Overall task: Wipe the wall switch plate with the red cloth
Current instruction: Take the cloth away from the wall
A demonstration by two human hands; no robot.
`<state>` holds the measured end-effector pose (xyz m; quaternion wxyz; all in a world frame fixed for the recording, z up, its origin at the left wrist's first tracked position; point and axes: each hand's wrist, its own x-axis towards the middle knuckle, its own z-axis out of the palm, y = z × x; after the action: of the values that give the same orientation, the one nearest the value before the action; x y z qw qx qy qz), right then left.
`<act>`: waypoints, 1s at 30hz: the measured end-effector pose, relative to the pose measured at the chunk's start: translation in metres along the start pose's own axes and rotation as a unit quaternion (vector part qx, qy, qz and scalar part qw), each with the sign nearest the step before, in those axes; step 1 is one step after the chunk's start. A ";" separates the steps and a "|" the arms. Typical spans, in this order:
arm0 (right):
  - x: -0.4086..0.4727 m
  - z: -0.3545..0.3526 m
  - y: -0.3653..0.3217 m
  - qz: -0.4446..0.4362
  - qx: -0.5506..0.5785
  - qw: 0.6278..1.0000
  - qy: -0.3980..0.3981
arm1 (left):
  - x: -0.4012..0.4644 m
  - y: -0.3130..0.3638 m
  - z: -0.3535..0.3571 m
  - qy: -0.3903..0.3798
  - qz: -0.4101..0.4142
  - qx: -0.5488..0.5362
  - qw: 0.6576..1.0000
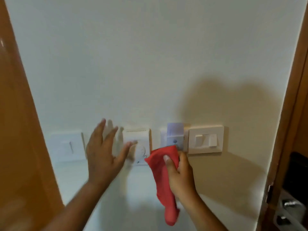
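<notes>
My right hand (180,174) grips the red cloth (164,179) and holds its top against the wall, just below a key-card holder (175,135); the rest of the cloth hangs down. The cream switch plate (205,139) with two rockers sits to the right of that hand, apart from the cloth. My left hand (104,154) is spread open, fingers apart, in front of the wall between a white switch plate (67,145) and a thermostat (138,144) with a dial. It is blurred, and whether it touches the wall I cannot tell.
An orange-brown wooden panel (18,130) borders the wall on the left. A wooden door frame (290,114) stands on the right, with a metal latch (290,205) low down. The white wall above the plates is bare.
</notes>
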<state>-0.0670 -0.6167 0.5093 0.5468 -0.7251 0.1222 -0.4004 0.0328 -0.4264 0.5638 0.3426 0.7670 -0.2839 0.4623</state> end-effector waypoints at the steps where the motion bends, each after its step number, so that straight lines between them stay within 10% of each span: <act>1: -0.009 0.008 -0.006 0.019 0.021 1.000 -0.007 | -0.030 -0.005 -0.006 -0.018 -0.030 -0.023 0.999; 4: -0.037 0.031 -0.022 0.059 0.078 0.995 -0.031 | -0.087 -0.006 -0.025 -0.145 -0.167 -0.199 0.955; 8: -0.097 0.077 -0.048 0.158 0.149 0.974 -0.060 | -0.113 -0.022 -0.070 -0.384 -0.357 -0.443 0.728; 11: -0.135 0.107 -0.054 0.191 0.155 0.968 -0.057 | -0.130 -0.048 -0.096 -0.359 -0.455 -0.501 0.643; 21: -0.317 0.224 0.009 0.278 -0.003 0.930 -0.240 | -0.244 -0.166 -0.188 -0.279 -0.555 -0.360 0.696; 30: -0.431 0.293 0.096 0.446 -0.011 0.846 -0.291 | -0.392 -0.260 -0.230 -0.342 -0.639 -0.209 0.657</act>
<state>-0.1119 -0.1839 0.2072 0.6692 -0.6814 0.2724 0.1174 -0.0514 -0.0419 0.2184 0.5840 0.7712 0.0898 -0.2369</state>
